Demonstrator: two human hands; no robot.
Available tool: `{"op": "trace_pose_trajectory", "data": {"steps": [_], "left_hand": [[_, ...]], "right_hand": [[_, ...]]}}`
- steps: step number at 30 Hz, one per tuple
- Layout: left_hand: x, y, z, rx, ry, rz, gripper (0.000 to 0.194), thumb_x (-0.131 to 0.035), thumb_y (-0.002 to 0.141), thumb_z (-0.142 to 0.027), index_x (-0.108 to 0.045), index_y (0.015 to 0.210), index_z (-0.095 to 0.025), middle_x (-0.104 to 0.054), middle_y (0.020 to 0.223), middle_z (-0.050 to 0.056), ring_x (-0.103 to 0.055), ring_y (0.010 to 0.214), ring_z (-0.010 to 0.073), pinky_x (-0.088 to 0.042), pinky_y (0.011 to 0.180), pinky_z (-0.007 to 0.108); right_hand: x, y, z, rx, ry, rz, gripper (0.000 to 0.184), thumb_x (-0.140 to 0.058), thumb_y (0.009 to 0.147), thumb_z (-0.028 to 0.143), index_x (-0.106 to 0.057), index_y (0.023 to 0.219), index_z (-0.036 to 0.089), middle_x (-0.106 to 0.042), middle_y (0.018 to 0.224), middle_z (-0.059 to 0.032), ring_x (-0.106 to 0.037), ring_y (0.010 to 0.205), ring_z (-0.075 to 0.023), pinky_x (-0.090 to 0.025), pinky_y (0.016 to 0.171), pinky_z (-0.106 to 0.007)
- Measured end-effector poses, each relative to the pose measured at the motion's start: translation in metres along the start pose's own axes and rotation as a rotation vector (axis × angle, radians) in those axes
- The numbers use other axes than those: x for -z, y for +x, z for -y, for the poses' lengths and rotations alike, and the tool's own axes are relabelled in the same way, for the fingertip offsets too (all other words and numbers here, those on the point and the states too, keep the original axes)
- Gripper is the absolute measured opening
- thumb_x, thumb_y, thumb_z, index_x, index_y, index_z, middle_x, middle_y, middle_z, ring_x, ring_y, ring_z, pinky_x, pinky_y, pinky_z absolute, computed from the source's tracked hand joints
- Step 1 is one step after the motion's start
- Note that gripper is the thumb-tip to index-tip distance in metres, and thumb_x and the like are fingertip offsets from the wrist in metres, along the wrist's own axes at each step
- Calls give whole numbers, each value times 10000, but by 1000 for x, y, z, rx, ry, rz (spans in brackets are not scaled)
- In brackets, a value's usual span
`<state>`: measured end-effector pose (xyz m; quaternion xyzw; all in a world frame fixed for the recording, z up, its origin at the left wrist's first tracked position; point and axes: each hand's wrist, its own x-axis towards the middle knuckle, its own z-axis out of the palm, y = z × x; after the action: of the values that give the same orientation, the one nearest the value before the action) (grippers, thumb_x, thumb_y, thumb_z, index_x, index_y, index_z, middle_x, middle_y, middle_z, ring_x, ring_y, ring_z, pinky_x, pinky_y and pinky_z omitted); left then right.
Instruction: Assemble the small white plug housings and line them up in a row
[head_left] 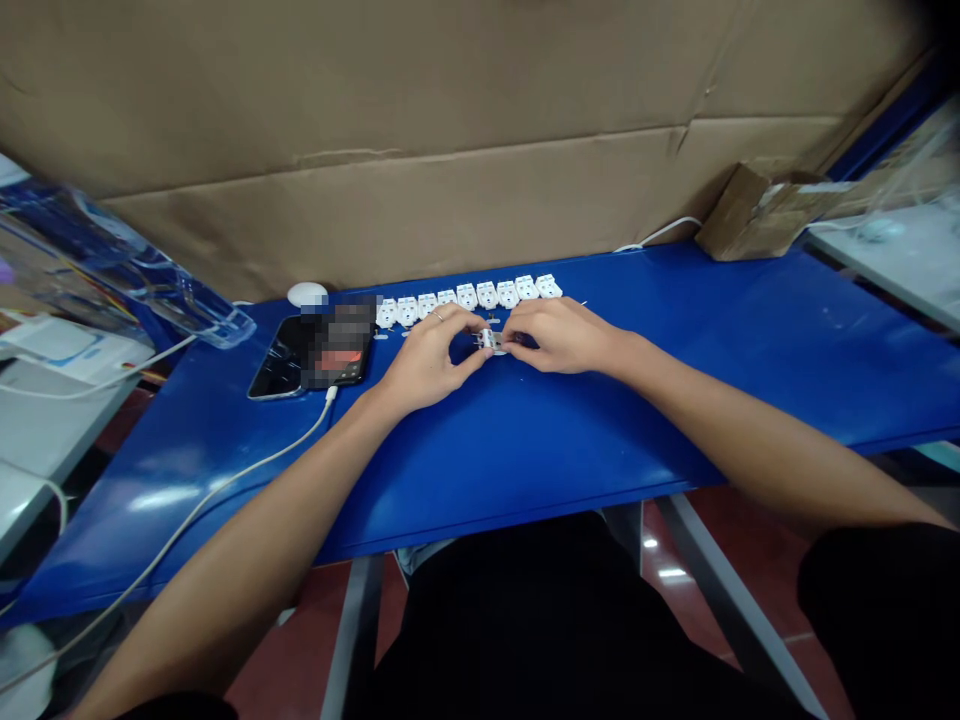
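My left hand (435, 355), with a ring on one finger, pinches a small white part (488, 339) between thumb and fingertips, just over the blue table. From the other side, my right hand (559, 335) closes its thumb and fingers at the right end of this part. Fingertips hide some of it, so its exact kind is unclear. Behind both hands stands a row of several white bear-face pieces (466, 296), side by side. Small loose bits (381, 336) lie in front of the row's left end.
Two phones (274, 360) lie left of my left hand, partly blurred out, with a white cable (247, 468) running toward me. Behind them is a white oval object (307, 294). Cardboard (420, 215) walls the back of the blue table (480, 450). A cardboard box (750, 215) stands back right.
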<state>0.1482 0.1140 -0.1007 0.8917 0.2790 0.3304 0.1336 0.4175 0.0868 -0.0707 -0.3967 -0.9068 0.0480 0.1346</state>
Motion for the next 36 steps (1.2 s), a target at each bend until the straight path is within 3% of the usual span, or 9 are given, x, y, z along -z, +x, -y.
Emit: {"op": "trace_pose_trajectory", "data": {"steps": [4,10,19,36], "left_hand": [[-1,-1,-3,-17,3,-11,183,-804,1054,-330,-769,1201,-226,-827,1186,84,-787,1132,269,-633,1040,444],[3,1,4,105,-79,83,240,-874,987,-394,-839,1174,-247,-884,1112,66,-828,1018,262,-667,973,436],[19,5,8,179,-119,188,167,-693,974,-298,-846,940,-240,-885,941,48,-813,842,225,-653,820,388],[17,6,8,168,-80,266,165,-632,1004,-279,-765,909,-258,-830,840,36,-729,700,202,-543,687,379]], "right_hand": [[0,1,0,-50,55,-8,213,-635,1039,196,-847,1049,181,-866,1075,-121,-737,955,-245,-441,799,-370],[0,1,-3,-79,71,-16,201,-630,1036,233,-826,1012,197,-851,1028,-99,-695,884,-222,-401,748,-362],[0,1,-4,-75,74,-20,191,-624,1038,252,-791,955,211,-841,1005,-86,-684,858,-224,-408,745,-379],[-1,1,-3,-69,108,-16,177,-631,1025,234,-770,916,221,-825,975,-74,-668,849,-219,-413,757,-369]]}}
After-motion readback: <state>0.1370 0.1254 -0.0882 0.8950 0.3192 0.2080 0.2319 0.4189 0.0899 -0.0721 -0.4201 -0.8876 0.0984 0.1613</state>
